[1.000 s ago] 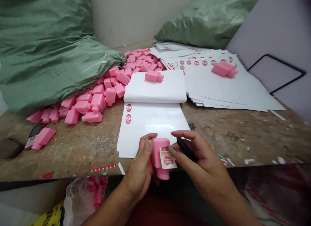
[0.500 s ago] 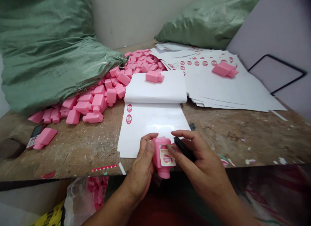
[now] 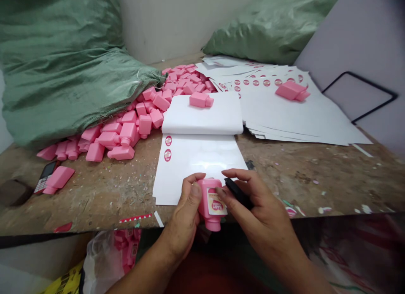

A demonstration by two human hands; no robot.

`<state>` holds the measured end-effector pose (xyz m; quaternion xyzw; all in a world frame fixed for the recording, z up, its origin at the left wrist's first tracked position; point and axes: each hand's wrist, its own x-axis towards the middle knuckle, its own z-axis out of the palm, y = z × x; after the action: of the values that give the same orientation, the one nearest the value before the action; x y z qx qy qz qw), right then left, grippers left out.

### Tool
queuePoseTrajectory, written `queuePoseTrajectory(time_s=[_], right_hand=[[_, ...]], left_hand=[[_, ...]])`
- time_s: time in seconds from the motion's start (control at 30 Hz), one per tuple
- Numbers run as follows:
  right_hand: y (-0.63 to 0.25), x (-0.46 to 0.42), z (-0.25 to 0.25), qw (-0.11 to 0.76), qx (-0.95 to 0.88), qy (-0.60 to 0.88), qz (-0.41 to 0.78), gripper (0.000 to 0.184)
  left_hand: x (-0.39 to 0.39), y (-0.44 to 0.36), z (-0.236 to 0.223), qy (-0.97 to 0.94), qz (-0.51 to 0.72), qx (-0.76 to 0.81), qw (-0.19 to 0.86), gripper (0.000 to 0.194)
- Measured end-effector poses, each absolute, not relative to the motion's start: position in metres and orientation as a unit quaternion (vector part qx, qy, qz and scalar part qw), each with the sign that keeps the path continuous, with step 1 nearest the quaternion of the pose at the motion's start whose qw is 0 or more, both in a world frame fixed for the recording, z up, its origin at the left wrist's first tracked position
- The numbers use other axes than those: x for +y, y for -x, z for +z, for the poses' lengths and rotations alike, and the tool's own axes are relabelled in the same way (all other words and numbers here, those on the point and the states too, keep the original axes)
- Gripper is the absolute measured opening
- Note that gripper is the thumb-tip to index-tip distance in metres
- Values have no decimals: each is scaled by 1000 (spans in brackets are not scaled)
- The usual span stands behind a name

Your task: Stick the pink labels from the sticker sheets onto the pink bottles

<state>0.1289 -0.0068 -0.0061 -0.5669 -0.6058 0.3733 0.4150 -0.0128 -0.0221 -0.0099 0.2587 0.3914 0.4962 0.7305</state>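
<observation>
My L hand clamps the pink plastic bottle just above the bench edge; R hand pinches a black tool, thumb on the label, now sitting straighter, approx. square.

Take the held bottle between your left hand and right hand as your clock's centre, just over the near edge of the workbench; a slim object sits in your right hand, just beside that bottle; at 12 o'clock, a sheet of labels lies on the bench, its far part folded back, with a spare bottle on the fold; at 1 o'clock, a stack of label sheets carries another bottle; a second sack sits behind that stack; at 11 o'clock, a heap of bottles runs from the mouth of a woven sack to the folded sheet; at 9 o'clock, a further bottle lies against a mobile phone; at 7 o'clock, a plastic bag sits below the bench edge.
</observation>
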Motion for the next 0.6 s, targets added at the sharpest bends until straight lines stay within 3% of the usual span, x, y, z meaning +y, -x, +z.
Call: queuePoseTrajectory(time_s=[0.6], right_hand=[[-126, -8, -2, 409, -623, 577, 334, 22]], left_hand=[[-23, 13, -10, -263, 474, 425, 725, 42]])
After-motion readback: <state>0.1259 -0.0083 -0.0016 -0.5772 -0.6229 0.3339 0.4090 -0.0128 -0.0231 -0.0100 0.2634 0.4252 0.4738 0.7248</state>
